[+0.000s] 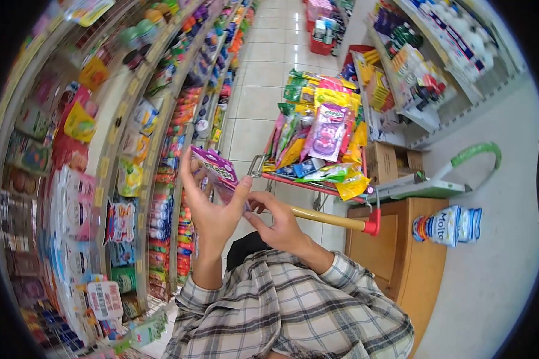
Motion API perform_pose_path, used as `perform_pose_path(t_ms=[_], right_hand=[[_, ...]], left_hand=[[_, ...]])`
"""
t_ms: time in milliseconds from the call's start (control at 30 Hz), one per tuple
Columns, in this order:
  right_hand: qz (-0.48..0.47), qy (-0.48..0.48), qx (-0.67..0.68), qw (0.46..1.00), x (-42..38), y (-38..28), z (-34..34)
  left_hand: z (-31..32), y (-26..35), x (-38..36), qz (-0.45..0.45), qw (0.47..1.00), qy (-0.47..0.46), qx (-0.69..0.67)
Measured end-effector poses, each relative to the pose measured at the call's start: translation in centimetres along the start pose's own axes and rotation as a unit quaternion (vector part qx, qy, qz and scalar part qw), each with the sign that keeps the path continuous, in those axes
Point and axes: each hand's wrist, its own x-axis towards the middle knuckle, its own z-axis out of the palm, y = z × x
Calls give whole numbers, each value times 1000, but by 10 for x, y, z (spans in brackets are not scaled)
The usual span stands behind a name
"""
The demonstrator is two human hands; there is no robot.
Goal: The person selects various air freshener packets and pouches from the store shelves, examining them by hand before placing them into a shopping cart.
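Observation:
My left hand [212, 218] is closed around a purple and white "Fresh" packet [220, 170], with the thumb along its near edge. The packet is tilted, and fingers hide part of it. My right hand [275, 220] pinches at the packet's lower corner, its fingertips close to my left thumb. Beyond my hands stands a shopping cart with a yellow handle [323, 218], heaped with colourful packets. On top of the heap lies another purple and white "Fresh" packet [328, 133].
Shelves of packets [161, 221] line the left side. At right are a wooden cabinet [374, 239] with blue "Molto" packs [446, 225] on it, a trolley with a green handle [476, 152], a cardboard box [382, 163] and a stocked shelf [422, 75]. Red baskets [321, 45] stand down the aisle.

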Motion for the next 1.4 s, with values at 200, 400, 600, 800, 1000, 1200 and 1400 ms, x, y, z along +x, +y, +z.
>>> perform_pose_path(t_ms=[200,400,600,800,1000,1200,1400], right_hand=[[28,182,-81,980,-3,16,-60],[127,351,7,928,7,55,-177],[248,293,-16,923,30,90,-216],[290,263,-19,920,48,115,-216],[275,211,-80,934,51,146,-217],[304,140,-200,921,45,195,-261],[332,116,-47,935,41,374,-371]], left_hand=[[38,-3,0,49,990,-131,0],[26,-24,-5,78,983,-134,104],[-41,-74,-7,25,983,-30,178],[-155,-83,-23,2,966,98,237],[-278,-44,-34,17,924,219,314],[-331,31,-40,44,853,336,398],[-407,53,-31,61,816,435,376]])
